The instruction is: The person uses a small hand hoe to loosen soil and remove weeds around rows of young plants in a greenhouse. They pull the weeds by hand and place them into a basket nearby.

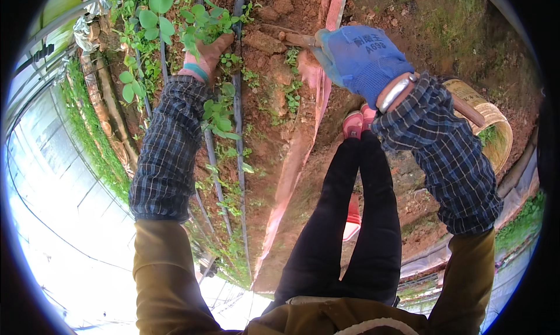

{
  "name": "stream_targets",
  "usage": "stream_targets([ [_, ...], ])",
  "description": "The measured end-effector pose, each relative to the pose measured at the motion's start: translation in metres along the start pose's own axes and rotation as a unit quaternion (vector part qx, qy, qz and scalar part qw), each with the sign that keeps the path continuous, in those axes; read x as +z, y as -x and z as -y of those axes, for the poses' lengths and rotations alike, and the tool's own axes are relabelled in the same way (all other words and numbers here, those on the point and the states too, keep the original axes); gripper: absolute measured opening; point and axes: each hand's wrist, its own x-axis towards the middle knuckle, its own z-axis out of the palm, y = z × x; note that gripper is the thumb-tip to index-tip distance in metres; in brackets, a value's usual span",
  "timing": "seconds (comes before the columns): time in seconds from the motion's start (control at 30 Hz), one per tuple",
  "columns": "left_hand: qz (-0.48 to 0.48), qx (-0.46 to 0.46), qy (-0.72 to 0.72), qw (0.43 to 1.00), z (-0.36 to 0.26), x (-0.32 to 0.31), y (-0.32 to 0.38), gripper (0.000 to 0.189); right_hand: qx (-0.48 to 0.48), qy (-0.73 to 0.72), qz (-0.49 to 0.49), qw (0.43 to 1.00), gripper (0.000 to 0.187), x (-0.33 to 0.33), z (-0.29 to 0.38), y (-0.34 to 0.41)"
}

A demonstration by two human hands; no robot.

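Observation:
My left hand [210, 57], in a pinkish glove with a teal cuff band, reaches among the leaves of a green plant [199, 22] beside a dark irrigation pipe [237, 94]. Leaves cover most of its fingers, so whether it grips a stem is unclear. My right hand [365, 57], in a blue work glove bearing writing, is closed around the wooden handle of a hand tool [302, 39]. The handle's rear end comes out past my right forearm. Against the brown soil the tool's head is hard to make out. Clods [264, 41] and small weeds [292, 57] lie between the hands.
A pink plastic strip [284, 177] runs along the bed's edge, left of my pink shoes [352, 124]. Right of my legs, a yellowish bucket [503, 129] with greenery inside lies tilted. A red object [353, 210] shows between my legs. More pipes [216, 173] line the planted bed.

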Motion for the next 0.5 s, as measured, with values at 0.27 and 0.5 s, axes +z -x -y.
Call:
stream_targets([
  [0.27,0.004,0.126,0.04,0.991,0.052,-0.052,0.046,0.039,-0.056,0.014,-0.027,0.998,0.025,-0.021,-0.033,0.023],
  [0.5,-0.056,0.02,0.178,0.982,0.0,0.01,0.153,0.032,0.095,0.081,0.028,0.992,0.028,-0.076,0.0,0.062],
])
